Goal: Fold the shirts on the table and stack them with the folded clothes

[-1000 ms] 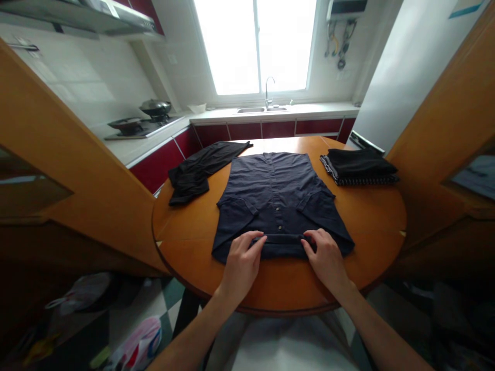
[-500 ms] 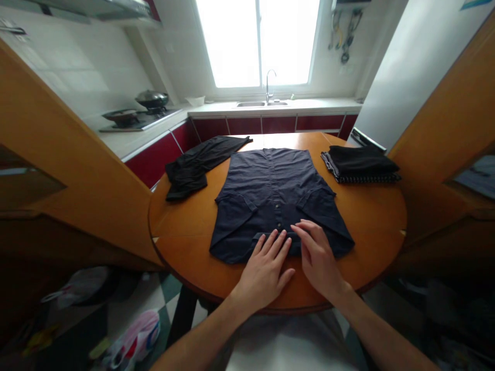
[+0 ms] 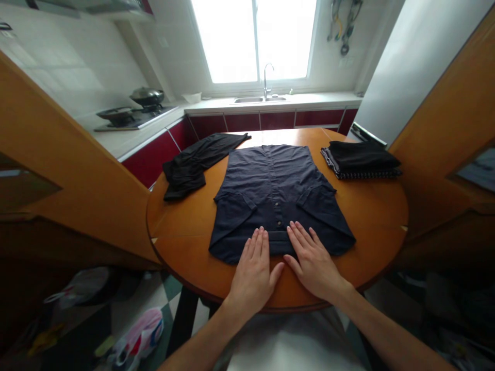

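A dark navy button-up shirt [image 3: 276,190] lies spread flat on the round wooden table [image 3: 185,216], collar end toward me. My left hand [image 3: 253,270] lies flat with fingers together, its fingertips on the shirt's near edge left of the button line. My right hand [image 3: 311,260] lies flat beside it, fingers stretched over the collar area just right of the buttons. Both hands are open and hold nothing.
A crumpled black garment [image 3: 193,162] lies at the table's far left. A folded dark stack [image 3: 361,161] sits at the far right. Wooden panels flank both sides. Behind are a kitchen counter with a sink [image 3: 259,99] and stove [image 3: 131,113]. Bags [image 3: 135,337] lie on the floor at left.
My hands let go of the pinched collar edge, moved inward toward each other, and now lie flat side by side on the shirt's near edge.
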`<move>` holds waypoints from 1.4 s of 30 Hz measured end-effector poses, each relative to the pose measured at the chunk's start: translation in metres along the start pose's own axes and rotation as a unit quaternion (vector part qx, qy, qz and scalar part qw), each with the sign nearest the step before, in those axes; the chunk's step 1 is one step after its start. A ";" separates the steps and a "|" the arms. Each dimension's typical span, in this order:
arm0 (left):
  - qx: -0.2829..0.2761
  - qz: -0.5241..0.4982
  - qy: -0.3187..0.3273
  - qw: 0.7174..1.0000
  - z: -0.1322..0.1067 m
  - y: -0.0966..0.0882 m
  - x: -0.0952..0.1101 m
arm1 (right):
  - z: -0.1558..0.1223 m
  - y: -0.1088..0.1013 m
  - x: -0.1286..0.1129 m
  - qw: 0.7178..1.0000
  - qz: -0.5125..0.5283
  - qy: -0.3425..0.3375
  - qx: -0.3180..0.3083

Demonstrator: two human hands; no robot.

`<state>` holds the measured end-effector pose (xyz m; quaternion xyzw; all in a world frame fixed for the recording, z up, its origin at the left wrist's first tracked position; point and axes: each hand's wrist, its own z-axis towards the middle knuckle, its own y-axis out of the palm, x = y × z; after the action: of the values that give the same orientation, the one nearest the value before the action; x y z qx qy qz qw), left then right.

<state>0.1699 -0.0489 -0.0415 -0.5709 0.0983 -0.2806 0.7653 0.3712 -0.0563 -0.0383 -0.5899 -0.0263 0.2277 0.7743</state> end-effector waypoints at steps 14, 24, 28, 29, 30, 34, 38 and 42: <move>-0.020 -0.001 -0.028 0.999 -0.012 -0.017 -0.024 | 0.002 -0.007 0.025 0.999 0.032 -0.021 -0.023; -0.044 0.006 -0.011 0.999 -0.010 -0.024 -0.022 | 0.004 -0.008 0.021 0.999 0.023 -0.019 -0.028; -0.039 0.000 -0.009 0.999 -0.007 -0.023 -0.025 | 0.003 -0.006 0.022 0.999 0.016 -0.023 -0.016; -0.039 -0.003 -0.004 0.999 -0.005 -0.023 -0.027 | 0.003 -0.006 0.023 0.999 0.013 -0.027 -0.012; -0.040 -0.007 0.004 0.999 -0.003 -0.024 -0.030 | 0.003 -0.005 0.024 0.999 0.009 -0.033 -0.007; -0.049 -0.035 0.059 0.996 0.007 -0.033 -0.047 | 0.000 -0.007 0.031 0.997 -0.009 -0.076 0.004; -0.093 -0.068 0.136 0.984 0.014 -0.046 -0.066 | -0.003 -0.015 0.042 0.991 -0.024 -0.129 0.014; -0.133 -0.105 0.177 0.969 0.017 -0.054 -0.087 | -0.007 -0.025 0.061 0.983 -0.017 -0.181 0.020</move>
<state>0.0897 0.0019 -0.0002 -0.6161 0.2083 -0.4407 0.6187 0.4362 -0.0438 -0.0316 -0.5229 -0.1715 0.3177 0.7722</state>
